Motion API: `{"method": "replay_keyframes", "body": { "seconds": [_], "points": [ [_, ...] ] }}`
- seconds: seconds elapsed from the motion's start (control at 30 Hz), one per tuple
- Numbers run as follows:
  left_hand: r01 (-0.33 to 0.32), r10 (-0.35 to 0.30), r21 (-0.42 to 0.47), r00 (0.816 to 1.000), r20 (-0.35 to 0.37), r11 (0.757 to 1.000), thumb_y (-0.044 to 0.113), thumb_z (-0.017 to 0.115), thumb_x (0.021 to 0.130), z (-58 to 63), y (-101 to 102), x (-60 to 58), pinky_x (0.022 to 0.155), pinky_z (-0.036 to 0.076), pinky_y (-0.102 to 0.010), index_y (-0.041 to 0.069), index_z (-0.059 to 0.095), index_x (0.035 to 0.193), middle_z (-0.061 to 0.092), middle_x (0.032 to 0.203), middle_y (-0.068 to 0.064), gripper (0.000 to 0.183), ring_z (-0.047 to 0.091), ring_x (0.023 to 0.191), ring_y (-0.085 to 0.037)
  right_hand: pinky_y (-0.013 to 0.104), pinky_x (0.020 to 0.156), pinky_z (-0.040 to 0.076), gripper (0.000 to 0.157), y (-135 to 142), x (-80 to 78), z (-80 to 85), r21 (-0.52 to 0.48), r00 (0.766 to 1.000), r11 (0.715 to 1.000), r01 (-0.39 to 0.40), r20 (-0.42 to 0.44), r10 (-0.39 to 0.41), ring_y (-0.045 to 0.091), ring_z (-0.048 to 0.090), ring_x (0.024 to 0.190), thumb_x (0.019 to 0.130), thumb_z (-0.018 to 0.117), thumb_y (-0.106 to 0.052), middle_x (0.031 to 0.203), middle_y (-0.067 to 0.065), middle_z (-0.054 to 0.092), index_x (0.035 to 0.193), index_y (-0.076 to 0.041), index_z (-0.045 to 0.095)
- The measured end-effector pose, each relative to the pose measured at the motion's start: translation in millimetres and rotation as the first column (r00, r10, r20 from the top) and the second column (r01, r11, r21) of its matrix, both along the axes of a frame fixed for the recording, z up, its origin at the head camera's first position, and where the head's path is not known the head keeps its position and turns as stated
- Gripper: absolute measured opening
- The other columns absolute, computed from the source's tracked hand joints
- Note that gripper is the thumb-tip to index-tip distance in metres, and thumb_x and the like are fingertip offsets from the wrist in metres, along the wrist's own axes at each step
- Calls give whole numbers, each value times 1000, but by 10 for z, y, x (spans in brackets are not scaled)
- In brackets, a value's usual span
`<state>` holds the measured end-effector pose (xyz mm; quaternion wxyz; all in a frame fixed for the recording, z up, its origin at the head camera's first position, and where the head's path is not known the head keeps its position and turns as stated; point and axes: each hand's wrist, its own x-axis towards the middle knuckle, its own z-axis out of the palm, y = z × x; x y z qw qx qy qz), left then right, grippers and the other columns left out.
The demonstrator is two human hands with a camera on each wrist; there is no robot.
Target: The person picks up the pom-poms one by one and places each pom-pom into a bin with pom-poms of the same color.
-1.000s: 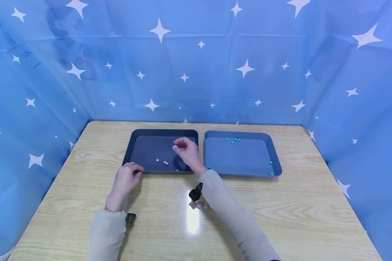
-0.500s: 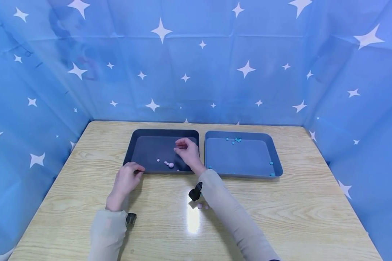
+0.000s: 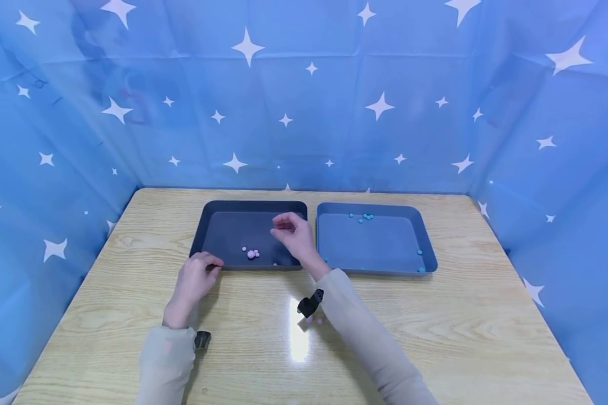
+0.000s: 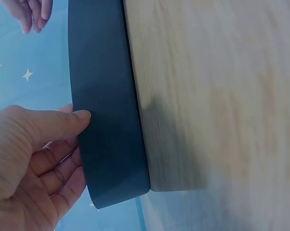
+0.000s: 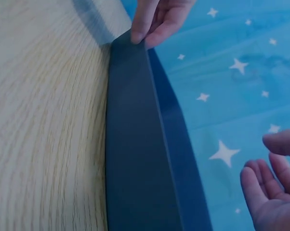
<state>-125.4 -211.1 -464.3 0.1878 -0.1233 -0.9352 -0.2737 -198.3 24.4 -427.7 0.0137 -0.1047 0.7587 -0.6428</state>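
My left hand (image 3: 193,278) pinches the near rim of the dark tray (image 3: 233,228) close to its left corner. In the left wrist view its thumb (image 4: 81,118) lies on the outside of the tray wall, with the other fingers behind the rim. My right hand (image 3: 293,235) is over the right part of this tray, fingers loosely bent and holding nothing; the right wrist view shows a gap between thumb and fingertips. On the tray floor a larger pink ball (image 3: 251,255) lies among several small pink balls, one of them a small pink ball (image 3: 244,248) to its left.
A second, blue-grey tray (image 3: 370,242) stands to the right with several turquoise pieces (image 3: 367,216) in it. On the wooden table, a small pink ball (image 3: 320,322) and another lie by the black wrist camera (image 3: 309,304). Blue star-printed cloth (image 3: 304,101) surrounds the table.
The pink ball that was at my right fingertips has dropped into the dark tray and rolled left among the small ones. My right forearm has shifted slightly right; the left hand stays put.
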Motion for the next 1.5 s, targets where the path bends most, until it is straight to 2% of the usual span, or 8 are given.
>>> {"method": "replay_keyframes", "body": {
  "seconds": [0.17,0.3,0.4,0.53,0.77,1.13,1.3,1.5],
  "points": [
    [8,-8,10,1000,-19,1000,-12,72,69,7,-14,0,69,51,-45,1,71,75,67,77,-11,14,62,77,-31,30,86,50,23,64,80,32,-46,998,998,-50,-39,48,25,59,96,85,66,-2,104,16,61,106,4,61],
    [13,-13,6,1000,-16,1000,-12,72,69,10,-20,0,68,51,-44,1,71,75,67,77,-11,14,62,77,-31,34,89,49,24,138,237,220,-69,993,991,-113,-48,110,34,57,100,86,63,3,108,26,57,108,12,57],
    [16,-16,1,1000,-18,1000,-11,72,69,10,-23,-2,68,51,-44,1,71,75,67,77,-11,13,62,77,-31,35,90,49,25,191,301,263,-72,990,988,-140,-45,137,39,56,102,86,61,5,108,30,56,108,15,54],
    [21,-21,2,999,-27,1000,-11,72,69,9,-20,-8,67,51,-44,1,71,75,67,77,-11,12,62,76,-31,27,85,50,24,262,295,122,-88,987,984,-153,-69,147,35,57,98,85,63,4,107,28,57,107,12,56],
    [17,-17,6,1000,-11,1000,-11,71,70,12,-23,-2,68,51,-44,0,71,76,67,78,-11,12,62,77,-31,23,83,51,23,390,406,99,-106,983,978,-181,-63,175,24,59,93,84,64,4,105,27,58,105,10,58],
    [18,-18,-2,1000,-9,1000,-11,71,70,7,-16,2,68,51,-45,0,71,76,67,78,-12,12,62,77,-32,24,84,50,23,665,617,52,-54,982,981,-188,0,189,32,57,98,85,64,1,106,22,59,106,7,59],
    [17,-18,7,1000,3,1000,-10,71,70,10,-18,7,70,51,-45,0,71,76,67,78,-12,11,62,78,-32,24,84,50,23,787,699,-4,-50,984,983,-178,24,179,29,58,96,83,64,4,105,26,59,105,9,59],
    [21,-21,10,1000,-1,1000,-10,71,70,5,-19,4,69,51,-44,0,71,76,67,78,-11,12,62,77,-31,23,83,50,24,920,769,-103,-67,983,982,-177,25,179,33,59,95,82,64,6,106,34,56,105,12,58]
  ]
}}
